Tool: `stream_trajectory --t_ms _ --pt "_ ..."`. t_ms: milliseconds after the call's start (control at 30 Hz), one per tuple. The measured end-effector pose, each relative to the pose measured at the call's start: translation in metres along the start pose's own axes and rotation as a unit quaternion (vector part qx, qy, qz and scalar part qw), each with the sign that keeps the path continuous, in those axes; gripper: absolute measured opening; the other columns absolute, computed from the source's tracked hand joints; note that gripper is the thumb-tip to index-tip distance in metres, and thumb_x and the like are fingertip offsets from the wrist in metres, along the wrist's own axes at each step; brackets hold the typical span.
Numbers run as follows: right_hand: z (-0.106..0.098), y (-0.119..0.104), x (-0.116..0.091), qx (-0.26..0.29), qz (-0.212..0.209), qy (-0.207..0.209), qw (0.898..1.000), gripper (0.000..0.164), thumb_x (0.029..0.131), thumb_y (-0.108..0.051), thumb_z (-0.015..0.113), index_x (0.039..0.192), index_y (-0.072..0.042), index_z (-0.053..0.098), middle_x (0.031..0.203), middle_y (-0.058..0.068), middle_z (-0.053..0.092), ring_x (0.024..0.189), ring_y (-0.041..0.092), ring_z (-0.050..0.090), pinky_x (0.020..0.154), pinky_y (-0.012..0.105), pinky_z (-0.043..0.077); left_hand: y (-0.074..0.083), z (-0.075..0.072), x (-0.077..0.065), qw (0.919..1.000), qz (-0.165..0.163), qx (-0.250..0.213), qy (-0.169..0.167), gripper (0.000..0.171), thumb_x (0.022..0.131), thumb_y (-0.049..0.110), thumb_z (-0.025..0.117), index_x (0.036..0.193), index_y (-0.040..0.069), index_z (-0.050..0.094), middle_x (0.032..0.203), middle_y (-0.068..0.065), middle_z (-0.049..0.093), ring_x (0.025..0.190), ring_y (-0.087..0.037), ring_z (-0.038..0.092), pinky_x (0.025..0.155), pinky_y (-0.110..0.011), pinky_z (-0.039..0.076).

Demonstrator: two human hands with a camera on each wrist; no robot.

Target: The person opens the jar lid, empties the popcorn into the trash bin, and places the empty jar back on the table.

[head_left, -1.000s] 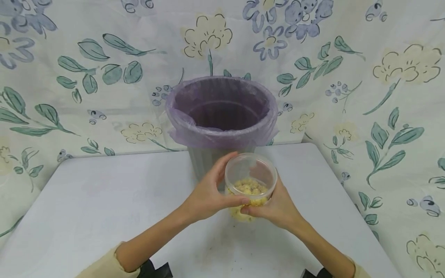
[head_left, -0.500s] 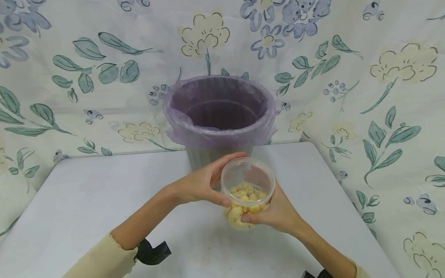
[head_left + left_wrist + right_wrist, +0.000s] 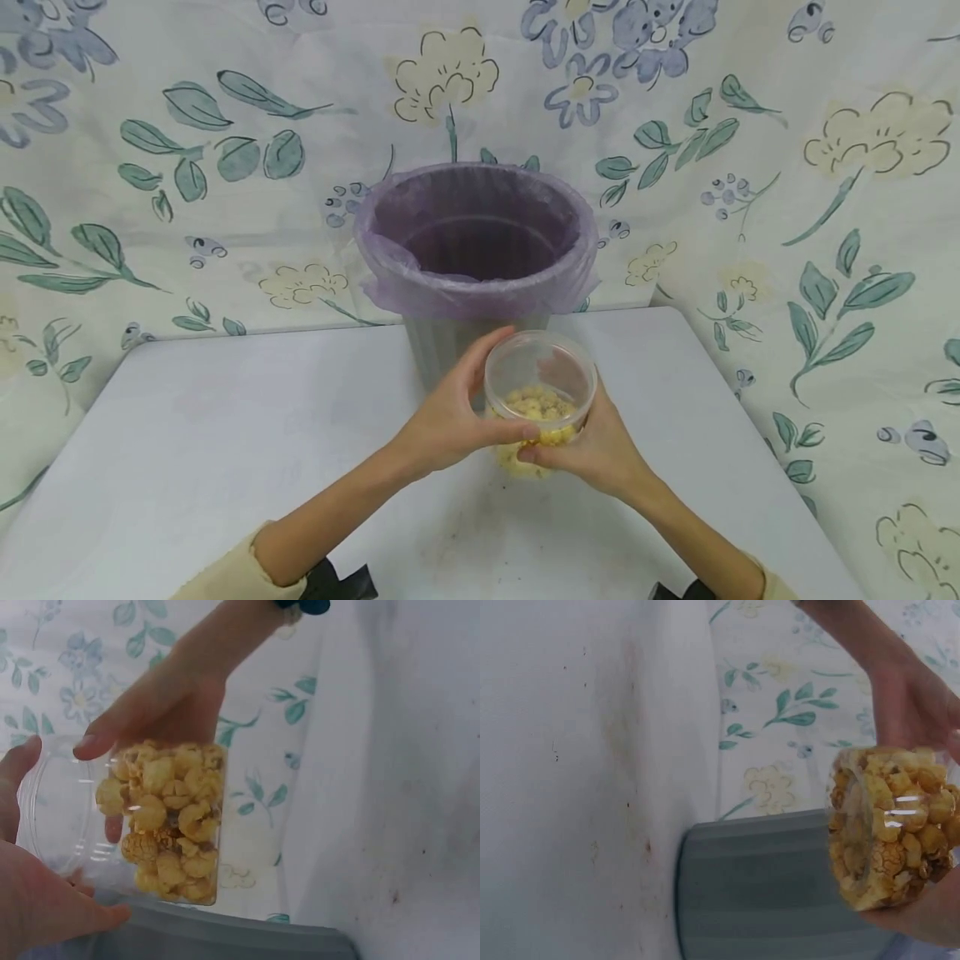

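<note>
A clear plastic jar, about half full of yellow popcorn, is held up over the table in front of the bin. My left hand grips the jar's rim end from the left, thumb across the near side. From the right, my right hand holds the body, its thumb near the left thumb. In the left wrist view the popcorn fills the bottom part, with bare clear wall above it. The right wrist view shows the jar's base and popcorn close up. Fingers behind the jar are partly hidden.
A grey bin lined with a purple plastic bag stands just behind the jar, mouth up. Small dark crumbs dot the white table. A floral cloth hangs along the back and right side.
Half a second ago my left hand was looser, its thumb farther left and the jar slightly lower. Now its thumb is back across the rim and the jar sits a little higher.
</note>
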State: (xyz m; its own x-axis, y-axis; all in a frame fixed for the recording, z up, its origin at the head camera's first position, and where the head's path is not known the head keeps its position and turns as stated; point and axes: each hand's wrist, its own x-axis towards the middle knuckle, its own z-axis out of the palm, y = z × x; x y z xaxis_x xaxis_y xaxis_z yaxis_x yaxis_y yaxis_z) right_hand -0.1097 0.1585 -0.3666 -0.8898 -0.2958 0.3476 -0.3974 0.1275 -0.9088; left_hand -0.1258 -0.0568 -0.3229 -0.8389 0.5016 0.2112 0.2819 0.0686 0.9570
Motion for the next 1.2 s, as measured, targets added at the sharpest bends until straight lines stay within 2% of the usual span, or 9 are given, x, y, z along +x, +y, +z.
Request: stream_trajectory --t_ms 133,300,433,500,600,767,900,1067,1200 --pt "0.000 0.000 0.000 -0.001 0.002 0.003 1.000 0.104 0.066 -0.022 0.094 0.149 -0.014 0.033 0.140 0.009 0.049 0.125 0.030 0.047 0.103 0.056 0.038 0.003 -0.002 -0.001 0.9999 -0.004 -0.002 -0.016 0.109 0.075 0.031 0.089 0.159 0.015 0.020 0.157 0.000 0.032 0.143 -0.027 0.032 0.113 -0.059 0.024" --pt "-0.001 -0.002 -0.002 0.023 0.007 -0.012 1.000 0.105 0.066 -0.025 0.095 0.150 -0.015 0.032 0.140 0.008 0.048 0.125 0.029 0.046 0.104 0.047 0.040 0.003 -0.017 0.006 0.9948 0.002 -0.027 -0.098 0.113 0.076 0.031 0.089 0.160 0.013 0.015 0.161 -0.003 0.024 0.144 -0.026 0.029 0.115 -0.057 0.023" --pt "-0.001 -0.004 -0.005 0.033 0.010 -0.029 0.999 0.105 0.066 -0.027 0.095 0.150 -0.015 0.033 0.140 0.008 0.047 0.124 0.030 0.046 0.103 0.038 0.042 -0.001 -0.026 0.014 0.9835 0.002 -0.075 -0.165 0.114 0.076 0.036 0.088 0.159 0.009 0.016 0.159 -0.007 0.028 0.143 -0.027 0.030 0.113 -0.056 0.027" --pt "0.000 -0.004 -0.005 0.033 0.009 -0.033 0.999 0.105 0.066 -0.028 0.095 0.150 -0.015 0.033 0.140 0.009 0.048 0.125 0.031 0.046 0.102 0.035 0.043 -0.003 -0.028 0.015 0.9802 0.001 -0.089 -0.177 0.114 0.075 0.038 0.089 0.159 0.009 0.017 0.157 -0.007 0.032 0.142 -0.027 0.032 0.111 -0.054 0.031" --pt "0.000 -0.004 -0.006 0.033 0.002 -0.033 0.999 0.105 0.067 -0.027 0.095 0.150 -0.014 0.033 0.140 0.009 0.048 0.125 0.032 0.046 0.103 0.035 0.043 -0.005 -0.024 0.014 0.9838 0.006 -0.079 -0.161 0.109 0.075 0.036 0.089 0.158 0.009 0.023 0.153 -0.007 0.038 0.139 -0.028 0.036 0.110 -0.053 0.035" --pt "-0.001 -0.001 -0.004 0.013 -0.006 -0.013 1.000 0.102 0.068 -0.025 0.094 0.150 -0.013 0.034 0.140 0.008 0.049 0.124 0.031 0.047 0.103 0.040 0.042 -0.002 -0.009 0.007 0.9982 0.002 -0.010 -0.060 0.099 0.074 0.027 0.089 0.154 0.013 0.033 0.148 -0.001 0.044 0.133 -0.025 0.042 0.108 -0.057 0.032" --pt "-0.001 0.000 -0.003 -0.002 -0.001 0.000 1.000 0.103 0.068 -0.020 0.093 0.150 -0.012 0.032 0.140 0.008 0.049 0.125 0.031 0.047 0.103 0.049 0.041 0.000 0.000 0.003 0.9995 -0.019 0.025 -0.008 0.104 0.073 0.028 0.090 0.156 0.016 0.030 0.152 0.001 0.040 0.139 -0.023 0.035 0.111 -0.058 0.026" --pt "0.000 0.000 -0.004 -0.001 0.008 0.002 1.000 0.104 0.066 -0.021 0.095 0.150 -0.013 0.032 0.141 0.008 0.049 0.125 0.028 0.048 0.104 0.054 0.038 0.001 -0.006 0.004 0.9987 -0.016 0.000 -0.049 0.113 0.073 0.029 0.091 0.159 0.016 0.020 0.158 -0.001 0.030 0.144 -0.025 0.029 0.113 -0.058 0.024" --pt "-0.001 -0.001 -0.005 0.006 0.012 -0.002 1.000 0.104 0.066 -0.023 0.095 0.149 -0.014 0.033 0.140 0.008 0.050 0.124 0.027 0.048 0.104 0.051 0.039 0.000 -0.011 0.007 0.9969 0.000 -0.003 -0.079 0.108 0.075 0.027 0.089 0.158 0.014 0.022 0.154 -0.002 0.037 0.138 -0.025 0.038 0.111 -0.055 0.030"
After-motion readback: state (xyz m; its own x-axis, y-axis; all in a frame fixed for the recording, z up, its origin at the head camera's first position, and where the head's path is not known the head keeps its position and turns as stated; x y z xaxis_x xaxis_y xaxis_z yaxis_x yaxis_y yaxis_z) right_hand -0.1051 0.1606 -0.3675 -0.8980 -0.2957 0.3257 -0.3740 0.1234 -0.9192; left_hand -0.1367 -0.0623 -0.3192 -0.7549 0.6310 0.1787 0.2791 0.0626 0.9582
